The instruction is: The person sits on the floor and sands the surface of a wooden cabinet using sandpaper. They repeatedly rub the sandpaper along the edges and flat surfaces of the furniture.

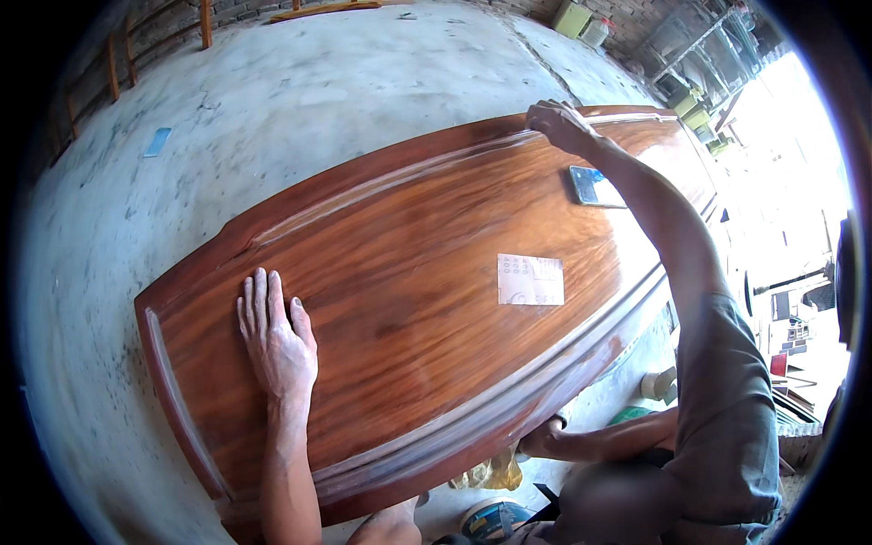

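A large, glossy red-brown wooden panel (pixel 391 291) with whitish grooved trim lies at a slant across the view. My left hand (pixel 280 341) rests flat on its left part, palm down, with the fingers stretched and nothing held. My right hand does not show. At the right, a co-worker's hand (pixel 565 124) closes over the panel's far edge. Below the near edge is another hand (pixel 543 439), seemingly the same person's, its fingers hidden. On the wood lie a marked sheet of paper (pixel 530 280) and a dark phone (pixel 594 187), partly covered by the co-worker's arm.
Under the near edge are a yellowish bag or cloth (pixel 498 471) and a bucket (pixel 495 518). A bare limb (pixel 389 525) shows there too; whose it is I cannot tell. A blue slip (pixel 157 142) lies on the pale floor (pixel 300 109). Metal racks (pixel 704 50) stand far right.
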### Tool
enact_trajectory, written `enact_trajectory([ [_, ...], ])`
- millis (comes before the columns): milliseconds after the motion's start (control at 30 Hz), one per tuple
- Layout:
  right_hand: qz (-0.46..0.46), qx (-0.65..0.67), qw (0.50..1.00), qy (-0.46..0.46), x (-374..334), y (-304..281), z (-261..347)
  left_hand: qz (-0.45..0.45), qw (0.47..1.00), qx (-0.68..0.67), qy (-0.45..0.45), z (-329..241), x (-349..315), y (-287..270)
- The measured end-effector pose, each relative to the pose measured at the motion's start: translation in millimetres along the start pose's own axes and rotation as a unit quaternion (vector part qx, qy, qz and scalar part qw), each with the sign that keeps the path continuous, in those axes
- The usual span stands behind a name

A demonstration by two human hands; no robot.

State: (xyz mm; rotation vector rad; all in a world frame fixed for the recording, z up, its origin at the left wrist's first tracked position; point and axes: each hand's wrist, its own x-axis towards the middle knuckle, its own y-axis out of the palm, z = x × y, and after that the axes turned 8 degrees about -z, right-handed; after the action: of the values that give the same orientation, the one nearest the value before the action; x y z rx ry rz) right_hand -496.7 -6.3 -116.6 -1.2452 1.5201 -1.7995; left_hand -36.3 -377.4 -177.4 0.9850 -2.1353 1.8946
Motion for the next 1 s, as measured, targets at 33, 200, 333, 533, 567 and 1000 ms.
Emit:
enact_trajectory([
  [33,-0.01,-0.012,1.0,-0.021,0,4,4,0.002,1.0,0.003,0.0,1,1,-1],
  [200,0.015,0.024,0.999,0.035,-2,8,-12,0.009,1.0,-0.001,0.001,-1,1,-1],
  [333,-0.014,0.023,1.0,-0.001,-3,14,-8,0.006,1.0,0.004,0.003,-4,4,0],
  [533,-0.03,-0.049,0.995,-0.08,1,23,3,0.004,1.0,0.007,0.002,-2,2,-2],
  [567,-0.042,-0.056,0.997,-0.033,-8,20,-13,0.0,1.0,-0.001,0.003,-5,4,2],
  [1000,-0.031,0.043,0.991,-0.124,17,21,15,-0.009,1.0,0.002,0.01,-5,2,0],
])
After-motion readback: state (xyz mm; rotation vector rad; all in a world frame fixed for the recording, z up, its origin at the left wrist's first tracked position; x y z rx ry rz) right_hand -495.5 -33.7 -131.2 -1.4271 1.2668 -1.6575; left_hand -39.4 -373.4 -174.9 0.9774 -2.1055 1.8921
